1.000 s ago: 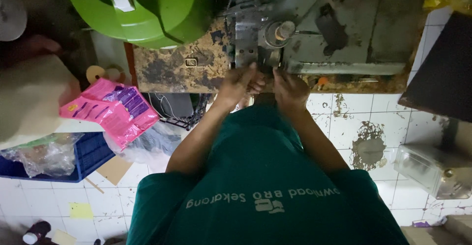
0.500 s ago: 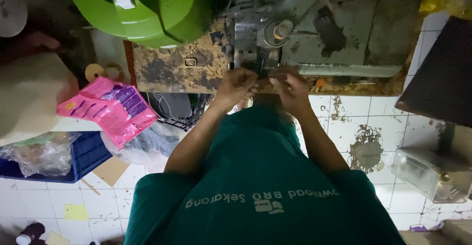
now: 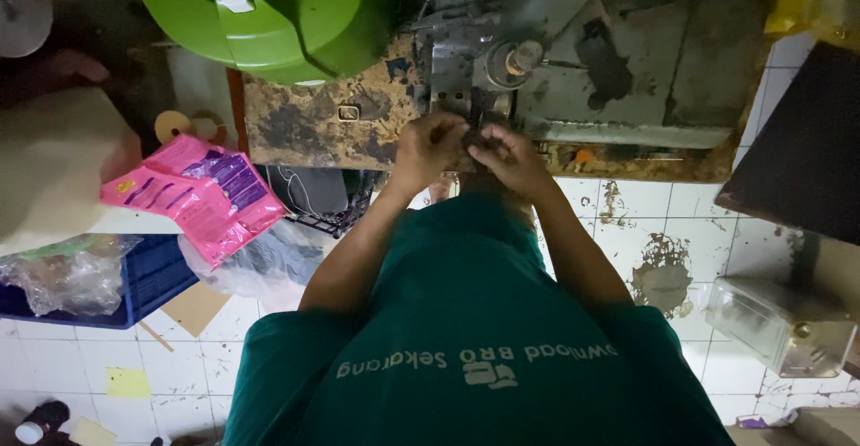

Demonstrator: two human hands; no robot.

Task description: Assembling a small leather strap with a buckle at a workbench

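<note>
My left hand (image 3: 428,144) and my right hand (image 3: 512,157) meet fingertip to fingertip at the front edge of a worn, stained workbench (image 3: 313,124). Both pinch a small dark piece (image 3: 478,136) between them; its shape is too dim to make out. Just beyond the fingers stands a grey metal machine (image 3: 488,61) with a round shaft end. My forearms reach up from a green shirt that fills the lower part of the view.
A large green plastic shell (image 3: 269,16) rests on the bench's left end. Pink packets (image 3: 197,191), a blue crate (image 3: 148,276) and a clear plastic bag (image 3: 72,271) lie left on the tiled floor. A clear container (image 3: 779,325) and a dark board (image 3: 806,141) are right.
My hands have drawn slightly closer together in front of the machine, the right one shifting left. Nothing else has moved.
</note>
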